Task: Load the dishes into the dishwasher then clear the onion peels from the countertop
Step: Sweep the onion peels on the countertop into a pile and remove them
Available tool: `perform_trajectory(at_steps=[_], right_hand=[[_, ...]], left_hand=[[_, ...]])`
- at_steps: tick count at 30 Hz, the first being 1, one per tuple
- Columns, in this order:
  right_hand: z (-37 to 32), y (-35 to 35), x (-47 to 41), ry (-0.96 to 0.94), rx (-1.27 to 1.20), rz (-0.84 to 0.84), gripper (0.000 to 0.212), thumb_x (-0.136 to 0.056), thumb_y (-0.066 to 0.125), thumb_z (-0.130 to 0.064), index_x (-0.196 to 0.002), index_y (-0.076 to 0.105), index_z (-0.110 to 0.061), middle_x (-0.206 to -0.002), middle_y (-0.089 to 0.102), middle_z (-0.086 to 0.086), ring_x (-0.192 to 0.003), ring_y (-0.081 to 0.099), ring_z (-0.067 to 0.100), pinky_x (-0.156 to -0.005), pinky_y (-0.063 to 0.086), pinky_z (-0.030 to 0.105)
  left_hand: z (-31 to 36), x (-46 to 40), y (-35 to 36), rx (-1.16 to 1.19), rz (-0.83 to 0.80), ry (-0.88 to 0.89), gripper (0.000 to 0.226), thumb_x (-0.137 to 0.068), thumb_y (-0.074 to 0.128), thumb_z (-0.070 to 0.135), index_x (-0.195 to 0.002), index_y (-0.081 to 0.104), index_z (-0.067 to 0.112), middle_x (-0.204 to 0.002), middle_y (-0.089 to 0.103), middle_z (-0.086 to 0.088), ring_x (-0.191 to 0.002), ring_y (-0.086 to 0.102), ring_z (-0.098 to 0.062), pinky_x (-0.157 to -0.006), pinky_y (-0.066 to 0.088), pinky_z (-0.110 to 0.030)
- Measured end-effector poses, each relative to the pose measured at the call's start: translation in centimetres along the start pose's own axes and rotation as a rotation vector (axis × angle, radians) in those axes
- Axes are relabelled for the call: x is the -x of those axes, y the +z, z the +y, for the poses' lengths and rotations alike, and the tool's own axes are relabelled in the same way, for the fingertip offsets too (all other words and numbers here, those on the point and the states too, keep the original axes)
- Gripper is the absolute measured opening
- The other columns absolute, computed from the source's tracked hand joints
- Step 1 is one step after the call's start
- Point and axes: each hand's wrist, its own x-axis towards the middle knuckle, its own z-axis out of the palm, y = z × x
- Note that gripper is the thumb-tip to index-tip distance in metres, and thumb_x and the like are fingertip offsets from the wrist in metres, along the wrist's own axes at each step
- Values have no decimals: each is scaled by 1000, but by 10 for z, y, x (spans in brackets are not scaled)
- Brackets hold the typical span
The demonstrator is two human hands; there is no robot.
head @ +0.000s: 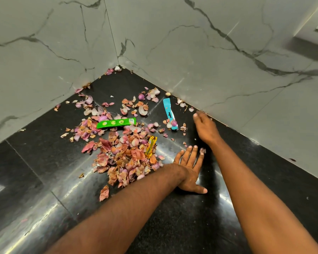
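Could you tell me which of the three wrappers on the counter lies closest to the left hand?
The yellow wrapper, at the peel pile's right edge beside the left hand; the green and blue ones lie farther back.

Your left hand [188,170] lies flat, palm down, fingers straight & slightly spread, thumb out to the side. Your right hand [205,126] reaches further fwd, fingers extended, edge-on, a bit blurred. Both forearms bare, stretched out, angled inward.

We see a green wrapper [116,123], a blue wrapper [169,111] and a yellow wrapper [151,146] below the grey marble wall [228,57].
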Motion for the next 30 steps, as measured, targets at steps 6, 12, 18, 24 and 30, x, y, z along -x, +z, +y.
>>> perform_trajectory(at_steps=[6, 12, 18, 24, 30], right_hand=[[-19, 11, 5, -19, -574, 3, 40, -111, 43, -40, -134, 68, -19, -131, 70, -4, -120, 65, 6, -115, 46, 41], [-25, 30, -20, -130, 52, -186, 54, -113, 29, -44, -163, 26, -25, -172, 15, -3, -159, 6, 13, -130, 2, 47], [-56, 26, -32, -99, -536, -218, 51, -110, 37, -49, -122, 75, -17, -114, 78, -3, -111, 72, 11, -101, 52, 38], [-40, 28, -68, -143, -128, -78, 44, -111, 38, -43, -150, 54, -27, -157, 50, -2, -148, 41, 20, -122, 31, 42], [-64, 38, -50, -202, -450, -413, 40, -113, 37, -27, -137, 67, -16, -141, 66, -5, -136, 57, 12, -119, 39, 38]], left_hand=[[1, 0, 0, 27, 27, 0, 130, -88, 49, 81, -146, -46, 15, -151, -55, -15, -141, -49, -33, -122, -21, -55], [0, 0, 3, 30, 33, -7, 128, -89, 51, 80, -151, -40, 15, -150, -55, -15, -140, -50, -32, -121, -22, -54], [1, 2, 4, 30, 58, 1, 128, -89, 52, 79, -150, -41, 15, -151, -55, -13, -135, -53, -29, -111, -31, -48], [1, -2, 9, 38, 118, 0, 132, -87, 54, 80, -150, -42, 15, -155, -50, -14, -141, -49, -32, -112, -31, -50], [-4, -2, 8, 50, 124, 24, 129, -89, 56, 76, -154, -36, 14, -156, -49, -15, -142, -48, -33, -119, -25, -53]])
